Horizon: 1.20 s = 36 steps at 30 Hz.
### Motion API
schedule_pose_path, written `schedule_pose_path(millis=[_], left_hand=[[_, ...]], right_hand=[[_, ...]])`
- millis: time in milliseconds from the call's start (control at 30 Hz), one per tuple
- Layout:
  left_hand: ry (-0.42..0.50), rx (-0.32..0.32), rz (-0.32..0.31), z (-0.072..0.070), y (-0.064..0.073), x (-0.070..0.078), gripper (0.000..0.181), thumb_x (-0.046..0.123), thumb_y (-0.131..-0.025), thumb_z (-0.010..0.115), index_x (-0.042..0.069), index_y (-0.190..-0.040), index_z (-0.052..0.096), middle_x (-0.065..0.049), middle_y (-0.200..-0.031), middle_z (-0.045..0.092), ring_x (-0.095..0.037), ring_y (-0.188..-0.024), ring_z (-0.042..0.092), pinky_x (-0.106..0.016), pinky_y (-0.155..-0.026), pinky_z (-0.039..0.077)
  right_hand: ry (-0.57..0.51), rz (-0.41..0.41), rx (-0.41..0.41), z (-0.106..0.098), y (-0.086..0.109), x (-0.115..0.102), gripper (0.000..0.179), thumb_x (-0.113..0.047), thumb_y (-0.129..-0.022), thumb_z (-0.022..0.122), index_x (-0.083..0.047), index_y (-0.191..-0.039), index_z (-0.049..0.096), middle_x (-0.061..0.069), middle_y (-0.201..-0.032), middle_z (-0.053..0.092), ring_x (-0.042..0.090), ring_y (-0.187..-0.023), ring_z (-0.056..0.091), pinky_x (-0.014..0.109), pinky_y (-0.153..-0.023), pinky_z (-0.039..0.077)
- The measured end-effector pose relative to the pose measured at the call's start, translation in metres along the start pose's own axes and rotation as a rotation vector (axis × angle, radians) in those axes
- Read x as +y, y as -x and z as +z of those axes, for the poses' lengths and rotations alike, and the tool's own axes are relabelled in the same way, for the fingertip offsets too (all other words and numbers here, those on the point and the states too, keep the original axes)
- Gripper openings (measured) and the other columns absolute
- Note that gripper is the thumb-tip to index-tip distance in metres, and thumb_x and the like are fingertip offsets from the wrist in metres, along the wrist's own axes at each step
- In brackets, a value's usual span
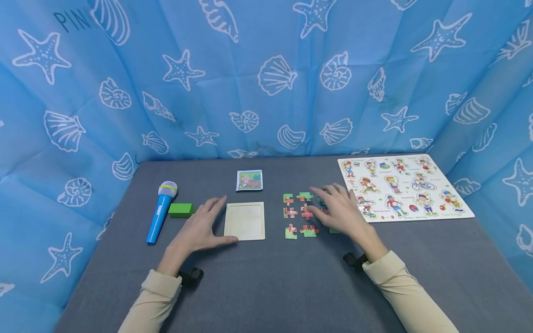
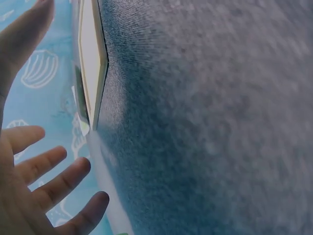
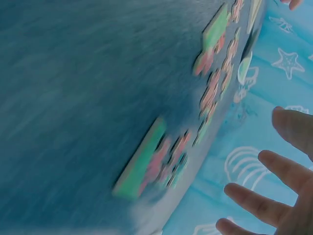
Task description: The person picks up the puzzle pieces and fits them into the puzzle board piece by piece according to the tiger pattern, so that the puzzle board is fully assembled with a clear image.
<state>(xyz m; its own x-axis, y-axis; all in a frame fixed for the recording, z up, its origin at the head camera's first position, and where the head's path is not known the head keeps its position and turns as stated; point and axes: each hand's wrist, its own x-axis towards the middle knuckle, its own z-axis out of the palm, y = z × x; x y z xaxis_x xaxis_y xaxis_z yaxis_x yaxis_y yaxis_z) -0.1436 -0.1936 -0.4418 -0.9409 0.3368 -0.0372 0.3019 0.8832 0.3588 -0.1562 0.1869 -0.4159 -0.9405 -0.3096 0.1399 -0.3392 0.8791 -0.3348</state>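
Left hand [image 1: 200, 230] and right hand [image 1: 343, 212] spread, gripping nothing; right one partly hides flat red-green jigsaw pieces [image 1: 306, 213]. Blue shell-print curtain [image 1: 250, 60] reads "PIN".

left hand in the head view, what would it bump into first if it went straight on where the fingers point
Probably the square wooden tray, whose left edge lies just beside the left hand. Depth is unclear, so the hand might pass above it toward the small picture card.

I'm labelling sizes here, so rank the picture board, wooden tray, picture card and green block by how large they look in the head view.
1. Picture board
2. Wooden tray
3. Picture card
4. Green block
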Motion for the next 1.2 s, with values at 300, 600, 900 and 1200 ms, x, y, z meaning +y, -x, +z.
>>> schedule_pose_path(millis=[300,600,900,1200], left_hand=[[0.023,-0.075,0.012,0.003,-0.007,0.000,0.117,0.068,-0.069,0.084,0.012,-0.160,0.035,-0.015,-0.162,0.037,-0.040,-0.144,0.044,-0.063,-0.110,0.043],[0.034,-0.131,0.015,0.002,-0.012,0.000,0.121,0.064,-0.066,0.089,0.009,-0.159,0.035,-0.019,-0.161,0.037,-0.041,-0.144,0.044,-0.061,-0.110,0.044],[-0.026,-0.160,-0.001,0.005,-0.021,-0.005,0.119,0.067,-0.066,0.087,0.009,-0.157,0.039,-0.018,-0.159,0.042,-0.038,-0.143,0.045,-0.060,-0.110,0.043],[-0.040,-0.179,-0.013,0.005,-0.030,-0.005,0.118,0.071,-0.064,0.086,0.012,-0.156,0.042,-0.015,-0.157,0.043,-0.037,-0.142,0.045,-0.063,-0.110,0.042]], right_hand=[[-0.098,-0.056,-0.064,0.015,-0.028,-0.021,0.048,-0.025,-0.095,0.071,-0.006,-0.138,0.063,0.022,-0.119,0.065,0.045,-0.114,0.056,0.059,-0.088,0.047],[-0.083,-0.042,-0.103,0.030,-0.052,-0.032,0.046,-0.025,-0.095,0.073,-0.004,-0.135,0.066,0.015,-0.099,0.063,0.034,-0.095,0.054,0.042,-0.072,0.041],[-0.054,0.027,-0.179,0.036,-0.064,-0.035,0.052,-0.033,-0.095,0.073,-0.006,-0.139,0.063,0.020,-0.126,0.063,0.043,-0.118,0.053,0.058,-0.091,0.048],[-0.058,0.071,-0.225,0.042,-0.072,-0.038,0.046,-0.031,-0.095,0.073,-0.006,-0.133,0.068,0.018,-0.127,0.064,0.042,-0.117,0.055,0.060,-0.094,0.047]])
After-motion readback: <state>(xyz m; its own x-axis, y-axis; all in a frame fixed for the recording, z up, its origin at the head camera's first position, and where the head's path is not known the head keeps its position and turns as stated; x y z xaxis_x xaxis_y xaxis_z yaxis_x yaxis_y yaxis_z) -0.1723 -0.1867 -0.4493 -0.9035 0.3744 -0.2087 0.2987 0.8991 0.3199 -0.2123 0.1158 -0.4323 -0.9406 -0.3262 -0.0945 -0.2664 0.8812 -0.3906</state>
